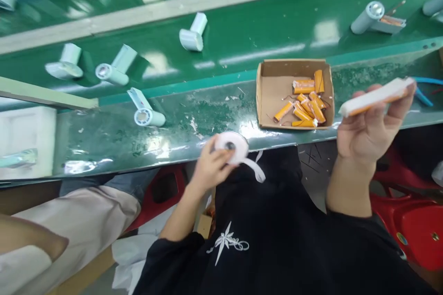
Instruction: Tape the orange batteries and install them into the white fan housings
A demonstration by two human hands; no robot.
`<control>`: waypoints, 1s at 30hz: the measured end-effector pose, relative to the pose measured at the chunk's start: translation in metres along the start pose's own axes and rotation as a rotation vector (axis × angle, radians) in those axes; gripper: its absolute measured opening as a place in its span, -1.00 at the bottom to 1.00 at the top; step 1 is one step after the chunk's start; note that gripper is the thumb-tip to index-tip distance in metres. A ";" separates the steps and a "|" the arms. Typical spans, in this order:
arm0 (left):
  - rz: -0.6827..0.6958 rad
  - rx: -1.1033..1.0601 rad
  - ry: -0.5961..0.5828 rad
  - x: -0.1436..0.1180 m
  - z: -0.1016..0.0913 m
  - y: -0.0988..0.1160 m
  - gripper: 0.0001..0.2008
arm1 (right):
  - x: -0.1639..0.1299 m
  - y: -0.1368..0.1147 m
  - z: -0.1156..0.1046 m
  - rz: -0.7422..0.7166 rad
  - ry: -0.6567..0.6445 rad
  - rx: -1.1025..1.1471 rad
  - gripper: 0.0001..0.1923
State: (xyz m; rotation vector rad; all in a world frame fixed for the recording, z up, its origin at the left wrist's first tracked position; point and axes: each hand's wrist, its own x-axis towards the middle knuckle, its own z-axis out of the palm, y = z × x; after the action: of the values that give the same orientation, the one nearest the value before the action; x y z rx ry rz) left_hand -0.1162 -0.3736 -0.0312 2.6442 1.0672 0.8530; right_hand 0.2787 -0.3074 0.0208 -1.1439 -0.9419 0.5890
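My left hand grips a white roll of tape at the near edge of the green bench, with a loose strip hanging from it. My right hand is raised at the right and holds a flat white part with an orange underside. Between the hands, a shallow cardboard tray holds several orange cylindrical cells.
Several pale blue-white handle-shaped units lie on the green conveyor belt, one at the far right. A white foam block sits at left. Another person's legs are at lower left. Red stools stand at right.
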 end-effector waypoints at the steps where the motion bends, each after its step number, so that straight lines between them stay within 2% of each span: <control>1: -0.070 0.080 0.033 -0.008 -0.007 -0.021 -0.67 | -0.002 -0.004 -0.006 0.047 -0.011 0.000 -0.46; 4: -0.165 0.221 0.192 -0.010 -0.025 -0.086 -0.57 | -0.014 -0.009 -0.015 0.179 -0.088 0.005 -0.52; 5: -0.201 0.234 0.263 0.001 -0.028 -0.106 -0.54 | -0.016 -0.009 -0.014 0.200 -0.103 0.013 -0.55; 7: -0.337 0.239 0.352 0.042 -0.030 -0.144 -0.51 | -0.013 -0.008 -0.009 0.217 -0.115 0.041 -0.60; 11: -0.728 0.259 0.257 0.171 -0.022 -0.224 -0.40 | 0.001 -0.009 0.005 0.133 -0.105 0.153 -0.62; 12: -0.869 0.253 0.206 0.201 -0.021 -0.241 -0.37 | 0.003 -0.009 0.006 0.110 -0.103 0.188 -0.60; 13: -0.981 0.238 0.125 0.227 -0.019 -0.255 -0.35 | 0.003 -0.008 0.003 0.099 -0.109 0.214 -0.57; 15: -1.069 0.195 -0.018 0.261 -0.017 -0.272 -0.35 | -0.001 -0.005 -0.012 0.117 -0.132 0.218 -0.53; 17: -0.990 0.163 -0.108 0.273 -0.014 -0.274 -0.39 | -0.006 -0.002 -0.038 0.183 -0.137 0.163 -0.51; 20: -0.789 0.169 -0.213 0.273 -0.007 -0.262 -0.37 | -0.012 -0.006 -0.081 0.324 -0.075 0.067 -0.54; 23: -0.578 0.213 -0.359 0.279 0.001 -0.244 -0.33 | -0.008 -0.023 -0.099 0.373 -0.044 0.012 -0.47; 26: -0.377 0.230 -0.477 0.301 0.014 -0.223 -0.43 | 0.014 -0.040 -0.076 0.304 -0.149 0.035 -0.43; 30: -0.221 0.231 -0.567 0.339 0.042 -0.198 -0.54 | 0.063 -0.045 -0.008 0.113 -0.345 0.122 -0.46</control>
State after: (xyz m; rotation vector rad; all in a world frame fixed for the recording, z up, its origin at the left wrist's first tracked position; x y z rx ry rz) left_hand -0.0110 0.0040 0.0160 2.6151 1.3068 -0.0754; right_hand 0.3142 -0.2754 0.0821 -1.0075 -1.1225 0.9441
